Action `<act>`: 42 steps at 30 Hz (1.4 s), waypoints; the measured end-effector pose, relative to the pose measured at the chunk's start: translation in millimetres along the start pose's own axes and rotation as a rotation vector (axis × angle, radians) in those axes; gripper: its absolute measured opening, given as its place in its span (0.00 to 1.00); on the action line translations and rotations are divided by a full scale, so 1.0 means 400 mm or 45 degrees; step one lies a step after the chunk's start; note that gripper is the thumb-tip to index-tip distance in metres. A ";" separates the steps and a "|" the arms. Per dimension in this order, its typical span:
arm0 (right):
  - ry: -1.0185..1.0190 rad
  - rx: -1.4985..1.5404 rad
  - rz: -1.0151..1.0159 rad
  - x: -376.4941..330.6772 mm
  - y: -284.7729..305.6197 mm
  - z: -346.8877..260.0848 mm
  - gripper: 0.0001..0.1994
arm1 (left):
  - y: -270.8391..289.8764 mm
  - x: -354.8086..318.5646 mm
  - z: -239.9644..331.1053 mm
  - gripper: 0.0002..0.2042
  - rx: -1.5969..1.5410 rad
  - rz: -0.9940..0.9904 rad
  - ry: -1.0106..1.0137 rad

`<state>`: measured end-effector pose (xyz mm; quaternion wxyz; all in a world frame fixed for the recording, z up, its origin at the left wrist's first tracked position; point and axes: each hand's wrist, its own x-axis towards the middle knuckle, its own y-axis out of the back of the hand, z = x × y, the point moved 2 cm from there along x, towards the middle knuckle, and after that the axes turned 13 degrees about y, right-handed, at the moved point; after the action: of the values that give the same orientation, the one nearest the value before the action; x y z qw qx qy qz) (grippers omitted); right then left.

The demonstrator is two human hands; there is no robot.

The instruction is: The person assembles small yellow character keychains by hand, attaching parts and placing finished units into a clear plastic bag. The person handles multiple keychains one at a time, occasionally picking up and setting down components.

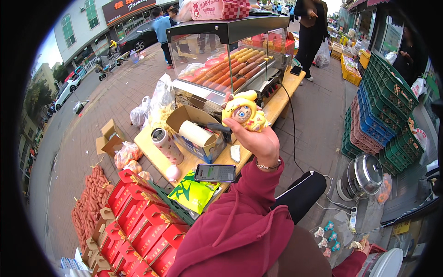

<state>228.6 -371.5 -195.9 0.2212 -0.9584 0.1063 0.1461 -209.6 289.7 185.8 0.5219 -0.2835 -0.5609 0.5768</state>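
My left hand (260, 143) is raised at the middle of the view, with its thumb and fingers closed on a toy figurine (243, 112). The figurine has a yellow hooded outfit and a face with big blue eyes, turned toward me. Low at the right edge, my right hand (364, 246) is held down, its fingers around a small pale figurine (356, 244) whose details are too small to make out. Beside it, several small teal, white and pink figurines (328, 235) lie in rows near the ground.
A wooden table (147, 142) carries a glass sausage warmer (226, 64), a cardboard box (184, 117), a pink tumbler (167, 145), a phone (215, 172) and a green bag (191, 191). Red gift boxes (147, 221), stacked crates (369, 115), a steel pot (368, 171) and trailing cables (294, 120) surround me.
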 end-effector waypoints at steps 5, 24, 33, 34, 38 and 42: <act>0.027 -0.118 -0.130 -0.048 0.029 -0.023 0.07 | 0.024 -0.105 -0.073 0.25 0.078 -0.137 0.401; -0.016 -0.014 -0.165 0.066 -0.012 0.034 0.06 | -0.009 0.639 0.546 0.21 1.504 -0.453 0.629; 0.019 -0.055 -0.118 0.055 0.057 0.015 0.07 | 0.343 0.909 0.435 0.21 2.118 -0.257 0.976; 0.042 -0.071 -0.131 0.058 0.066 0.017 0.07 | 0.356 0.919 0.445 0.21 2.092 -0.254 0.976; 0.114 -0.191 -0.011 0.078 0.093 0.033 0.08 | 0.401 0.939 0.488 0.19 1.777 -0.216 1.058; 0.042 -0.183 -0.091 0.097 0.084 0.063 0.08 | 0.446 0.963 0.536 0.20 1.415 -0.107 0.971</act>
<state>250.2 -395.1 -243.4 0.1550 -0.9772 0.0649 0.1294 -569.4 599.7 162.3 0.7736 -0.1346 0.0320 0.6184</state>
